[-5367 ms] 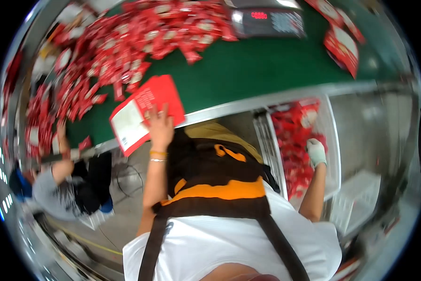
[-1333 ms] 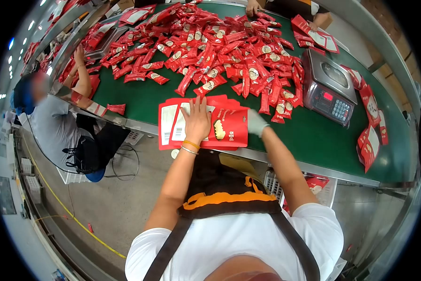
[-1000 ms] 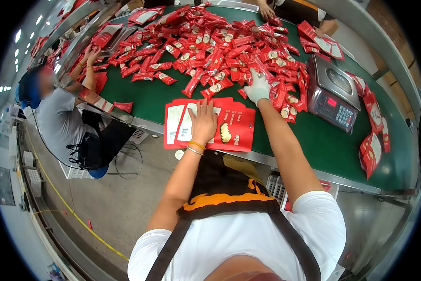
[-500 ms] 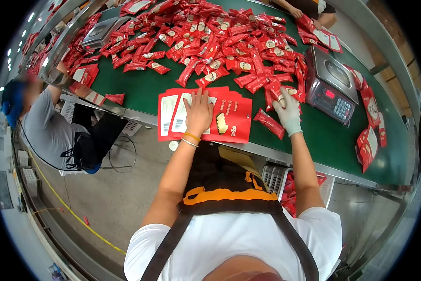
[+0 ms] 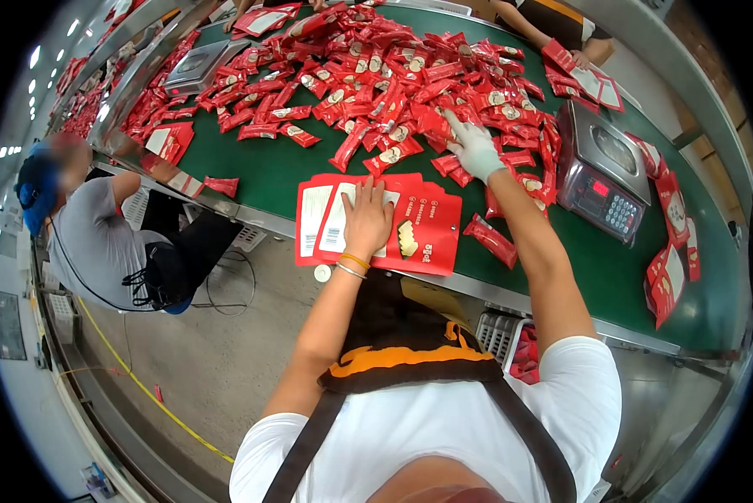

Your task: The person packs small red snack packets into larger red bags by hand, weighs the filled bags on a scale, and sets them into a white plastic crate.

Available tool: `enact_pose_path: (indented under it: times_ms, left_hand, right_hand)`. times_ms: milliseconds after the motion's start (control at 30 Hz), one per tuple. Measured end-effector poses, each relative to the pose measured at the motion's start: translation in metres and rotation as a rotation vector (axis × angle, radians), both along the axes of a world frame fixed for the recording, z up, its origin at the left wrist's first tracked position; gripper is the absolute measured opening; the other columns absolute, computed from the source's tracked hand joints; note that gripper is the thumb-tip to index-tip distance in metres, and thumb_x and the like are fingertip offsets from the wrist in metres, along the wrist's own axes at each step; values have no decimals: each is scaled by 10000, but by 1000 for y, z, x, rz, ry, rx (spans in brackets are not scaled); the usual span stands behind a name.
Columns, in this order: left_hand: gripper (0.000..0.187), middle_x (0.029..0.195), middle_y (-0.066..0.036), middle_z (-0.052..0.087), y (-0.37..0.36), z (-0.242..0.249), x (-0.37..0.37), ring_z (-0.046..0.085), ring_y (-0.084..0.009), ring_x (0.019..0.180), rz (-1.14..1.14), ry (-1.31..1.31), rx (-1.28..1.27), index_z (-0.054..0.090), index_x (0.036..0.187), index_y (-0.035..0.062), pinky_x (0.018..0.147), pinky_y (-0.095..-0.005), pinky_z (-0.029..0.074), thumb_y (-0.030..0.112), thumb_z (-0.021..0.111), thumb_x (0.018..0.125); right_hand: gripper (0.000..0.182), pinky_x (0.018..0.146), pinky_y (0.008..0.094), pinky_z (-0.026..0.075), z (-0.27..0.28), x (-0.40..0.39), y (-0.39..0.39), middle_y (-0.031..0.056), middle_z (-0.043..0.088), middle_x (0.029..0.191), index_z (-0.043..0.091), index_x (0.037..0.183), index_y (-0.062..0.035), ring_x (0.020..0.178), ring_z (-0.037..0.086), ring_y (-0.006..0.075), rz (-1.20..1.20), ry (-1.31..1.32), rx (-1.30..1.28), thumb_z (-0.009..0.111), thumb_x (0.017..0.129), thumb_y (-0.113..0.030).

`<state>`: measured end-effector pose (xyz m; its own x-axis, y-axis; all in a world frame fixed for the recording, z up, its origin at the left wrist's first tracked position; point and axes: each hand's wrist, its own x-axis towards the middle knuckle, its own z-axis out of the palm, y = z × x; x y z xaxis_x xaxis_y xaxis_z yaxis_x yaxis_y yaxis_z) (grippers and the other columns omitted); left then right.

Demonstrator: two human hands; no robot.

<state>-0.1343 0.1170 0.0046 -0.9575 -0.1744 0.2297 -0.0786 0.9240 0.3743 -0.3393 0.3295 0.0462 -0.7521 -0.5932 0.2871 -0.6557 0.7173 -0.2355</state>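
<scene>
My left hand (image 5: pixel 366 220) lies flat, fingers stretched out, on a stack of red printed pouches (image 5: pixel 431 239) at the table's near edge. White label panels and barcodes show on the pouches. My right hand (image 5: pixel 477 152), in a whitish glove, reaches into the right part of a heap of small red sealed packets (image 5: pixel 376 92). Its index finger points forward and its thumb is apart; the other fingers are partly hidden. A red packet (image 5: pixel 435 126) lies right at its fingertips. One loose packet (image 5: pixel 490 241) rests beside the stack, under my right forearm.
A digital scale (image 5: pixel 603 180) with a lit red display stands at the right, with several filled pouches (image 5: pixel 666 277) beyond it. Another scale (image 5: pixel 196 69) is at the far left. A seated person (image 5: pixel 112 226) is at the left; another person's hands (image 5: pixel 590 54) are across the table.
My right hand has moved forward and left, from packets near the scale farther into the heap. My left hand stays on the pouch stack. The whole view has shifted slightly.
</scene>
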Motion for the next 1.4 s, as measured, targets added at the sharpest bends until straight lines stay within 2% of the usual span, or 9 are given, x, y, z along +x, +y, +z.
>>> enact_pose_path:
  times_ms: [133,467,800,867,1033,1267,1300,1333,1400]
  left_hand:
    - [512,1493,-203,372,0,0,4,320,-391,1398,-1,16,58,457,1386,20,1143,-600,183,280,487,946]
    - [502,1495,-195,377,0,-3,1,335,-394,1386,-2,9,48,465,1385,27,1136,-612,186,293,470,959]
    - [539,1510,-200,353,1,3,3,304,-393,1407,-10,35,56,421,1417,18,1143,-611,160,306,467,964]
    - [573,1529,-190,328,5,7,6,259,-386,1432,-19,122,-211,378,1447,18,1147,-615,143,301,475,958]
    - [623,1553,-168,302,4,16,12,241,-356,1449,-112,140,-269,306,1486,16,1163,-592,130,289,477,952]
    - [594,1520,-190,360,0,5,4,324,-311,1421,-184,43,-129,358,1462,0,1175,-495,184,333,425,975]
    - [594,1520,-190,360,-1,5,1,324,-311,1421,-160,49,-125,358,1462,0,1175,-495,184,333,425,975]
    - [580,1509,-197,376,-2,6,2,336,-311,1414,-170,46,-107,379,1449,-1,1173,-496,186,328,426,973]
    - [536,1454,-217,444,1,7,4,402,-318,1370,-181,84,-102,454,1393,-13,1159,-497,220,312,431,968]
  right_hand:
    - [687,921,392,460,53,106,45,221,592,1159,322,1507,-139,1061,583,371,2,-120,-378,631,893,-140]
    - [690,832,448,501,-28,245,108,153,612,1063,411,1449,-164,983,589,362,-212,-67,-18,687,817,-152]
    - [526,876,455,470,-48,166,62,196,579,1051,508,1330,-87,983,543,412,237,-193,-133,621,818,-53]
    - [406,957,411,453,-45,151,19,230,563,1277,585,1254,-70,1156,540,370,386,-238,-219,612,871,-201]
    - [411,931,392,473,-62,134,-70,217,591,1256,597,1242,-66,1125,577,334,527,-741,-392,620,861,-219]
    - [420,894,366,502,-11,113,18,198,630,1228,614,1226,-60,1080,628,284,528,-683,-189,630,849,-244]
    - [351,757,338,546,46,102,18,124,725,992,695,1089,-47,864,693,240,207,-1124,169,643,808,-250]
    - [186,606,303,514,39,86,31,73,696,702,703,840,-4,635,648,151,176,-1041,63,627,784,-164]
    - [166,673,356,523,41,55,20,129,678,739,677,817,-24,699,665,253,93,-538,91,574,814,-155]
